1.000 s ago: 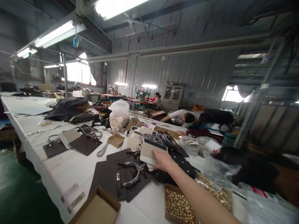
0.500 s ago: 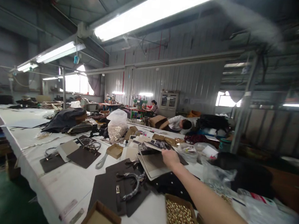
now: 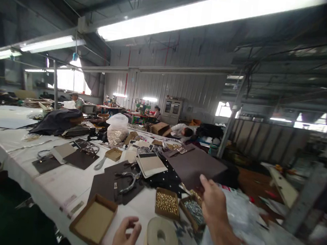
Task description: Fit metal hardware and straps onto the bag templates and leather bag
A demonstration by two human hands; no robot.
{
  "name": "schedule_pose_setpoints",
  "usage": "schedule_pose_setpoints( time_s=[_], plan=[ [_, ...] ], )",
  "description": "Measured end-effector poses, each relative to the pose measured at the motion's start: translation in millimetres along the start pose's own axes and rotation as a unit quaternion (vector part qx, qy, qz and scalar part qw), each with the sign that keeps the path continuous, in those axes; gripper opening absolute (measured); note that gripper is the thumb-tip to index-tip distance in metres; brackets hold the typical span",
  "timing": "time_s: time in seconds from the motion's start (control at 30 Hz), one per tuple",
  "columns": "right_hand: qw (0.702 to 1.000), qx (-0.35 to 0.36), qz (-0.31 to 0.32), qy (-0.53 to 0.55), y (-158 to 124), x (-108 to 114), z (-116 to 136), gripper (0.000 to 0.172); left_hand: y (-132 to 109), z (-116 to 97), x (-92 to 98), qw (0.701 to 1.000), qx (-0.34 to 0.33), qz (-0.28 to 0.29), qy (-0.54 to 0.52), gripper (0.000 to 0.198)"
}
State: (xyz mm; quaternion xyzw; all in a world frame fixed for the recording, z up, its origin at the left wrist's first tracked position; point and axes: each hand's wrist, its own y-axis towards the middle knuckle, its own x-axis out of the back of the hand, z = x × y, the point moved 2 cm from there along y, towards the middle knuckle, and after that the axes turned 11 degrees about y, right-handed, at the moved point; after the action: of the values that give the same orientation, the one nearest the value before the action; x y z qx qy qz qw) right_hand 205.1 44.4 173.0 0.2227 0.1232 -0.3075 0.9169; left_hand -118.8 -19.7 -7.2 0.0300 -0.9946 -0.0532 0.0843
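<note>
My right hand grips the lower edge of a dark brown bag panel, thumb on top and the other fingers mostly hidden. A handle is attached near the panel's far side. My left hand is at the lower middle, fingers loosely curled and apart, holding nothing. It lies between an open cardboard tray and a large roll of beige tape. Beige panels lie over black studded material. Left of them is another dark brown panel with a plastic-wrapped handle.
A box of gold studs and a box of silvery pieces stand between my hands. Clear plastic bags lie at the right. More panels and a filled plastic sack are farther off. A person bends beyond the table.
My right hand has moved right and nearer from the stack, bringing the dark panel with it. My left hand has come into view at the bottom. The view has turned right.
</note>
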Motion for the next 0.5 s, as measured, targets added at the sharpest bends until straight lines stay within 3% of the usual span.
schedule_pose_setpoints(
  time_s=[0.03, 0.13, 0.23, 0.33, 0.5],
  plan=[
    [0.996, -0.063, 0.005, 0.06, -43, 19, -13, 0.042, -4, -4, -5.0, 0.999, 0.011, 0.019, -0.041, 0.089],
    [0.984, -0.169, 0.003, 0.057, -177, 68, -51, 0.048, -30, -11, -22.3, 0.989, 0.035, 0.049, -0.132, 0.108],
    [0.961, -0.271, 0.004, 0.057, -273, 100, -77, 0.053, -63, -5, -40.2, 0.981, 0.091, 0.09, -0.145, 0.118],
    [0.945, -0.326, 0.007, 0.032, -309, 122, -90, 0.061, -88, 9, -50.9, 0.977, 0.15, 0.072, -0.13, 0.113],
    [0.94, -0.338, 0.037, 0.022, -301, 139, -90, 0.066, -94, 21, -57.6, 0.98, 0.169, 0.044, -0.096, 0.116]
  ],
)
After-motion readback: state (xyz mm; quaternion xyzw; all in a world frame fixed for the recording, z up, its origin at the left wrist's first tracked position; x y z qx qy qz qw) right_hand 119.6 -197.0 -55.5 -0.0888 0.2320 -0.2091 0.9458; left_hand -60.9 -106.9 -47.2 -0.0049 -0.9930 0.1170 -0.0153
